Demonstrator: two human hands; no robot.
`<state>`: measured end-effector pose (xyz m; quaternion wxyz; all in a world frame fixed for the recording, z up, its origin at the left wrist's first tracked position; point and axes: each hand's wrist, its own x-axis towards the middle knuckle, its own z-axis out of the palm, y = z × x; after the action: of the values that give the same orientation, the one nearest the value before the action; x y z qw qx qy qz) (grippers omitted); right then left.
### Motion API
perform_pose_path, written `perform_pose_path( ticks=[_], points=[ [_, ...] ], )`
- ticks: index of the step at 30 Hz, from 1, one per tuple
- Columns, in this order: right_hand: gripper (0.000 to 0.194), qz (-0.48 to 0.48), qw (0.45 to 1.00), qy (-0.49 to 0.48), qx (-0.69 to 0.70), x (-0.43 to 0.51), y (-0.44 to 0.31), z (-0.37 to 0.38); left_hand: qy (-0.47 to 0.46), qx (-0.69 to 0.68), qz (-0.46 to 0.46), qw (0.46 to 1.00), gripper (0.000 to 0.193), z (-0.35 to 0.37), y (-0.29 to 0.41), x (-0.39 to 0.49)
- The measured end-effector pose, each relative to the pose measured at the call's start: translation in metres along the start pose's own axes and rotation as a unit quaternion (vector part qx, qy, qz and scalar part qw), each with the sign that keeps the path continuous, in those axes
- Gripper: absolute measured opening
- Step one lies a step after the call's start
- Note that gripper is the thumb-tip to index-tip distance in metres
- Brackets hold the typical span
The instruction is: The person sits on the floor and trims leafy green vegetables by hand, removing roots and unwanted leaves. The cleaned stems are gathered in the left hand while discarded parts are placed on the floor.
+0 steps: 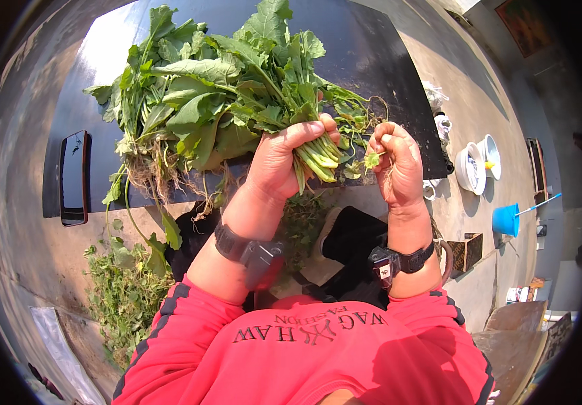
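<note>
My left hand (291, 152) grips a bunch of leafy greens (316, 109) around its stalks. The pale stalk ends (323, 157) stick out below my thumb, towards my right hand. Close beside them, my right hand (397, 159) has its fingers curled in and pinches a small yellowish leaf (372, 160) with thin strands. To the left, a heap of greens (154, 106) with stringy roots (156, 169) still on lies on the dark table (366, 45). Smaller wilted sprigs (349, 114) and root bits lie beyond my hands.
A smartphone (74, 177) lies at the table's left edge. Plant scraps (124, 298) are piled on the floor at left and beneath the table edge. White basins (471, 168), a blue bucket (505, 220) and a cardboard box (465, 251) stand at right.
</note>
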<state>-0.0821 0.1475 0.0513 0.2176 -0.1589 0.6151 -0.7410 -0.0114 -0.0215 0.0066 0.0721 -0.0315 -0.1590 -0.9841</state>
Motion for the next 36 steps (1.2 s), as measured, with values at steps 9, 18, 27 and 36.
perform_pose_path(
  ticks=[9,18,27,36],
  points=[
    [0.018,-0.154,0.873,-0.055,-0.460,0.044,-0.017,-0.042,-0.116,-0.033,0.117,0.986,0.019,-0.001,0.025,0.001],
    [0.013,-0.203,0.704,0.008,-0.680,0.114,0.009,-0.062,-0.100,-0.090,0.088,0.987,0.017,-0.003,0.029,-0.001],
    [0.011,-0.141,0.910,-0.066,-0.385,0.110,-0.026,-0.061,-0.091,-0.079,0.082,0.989,0.015,-0.011,0.023,0.004],
    [0.007,-0.219,0.937,-0.080,-0.260,0.072,-0.037,-0.026,0.017,-0.026,0.031,0.999,0.020,-0.010,0.012,0.006]
  ],
)
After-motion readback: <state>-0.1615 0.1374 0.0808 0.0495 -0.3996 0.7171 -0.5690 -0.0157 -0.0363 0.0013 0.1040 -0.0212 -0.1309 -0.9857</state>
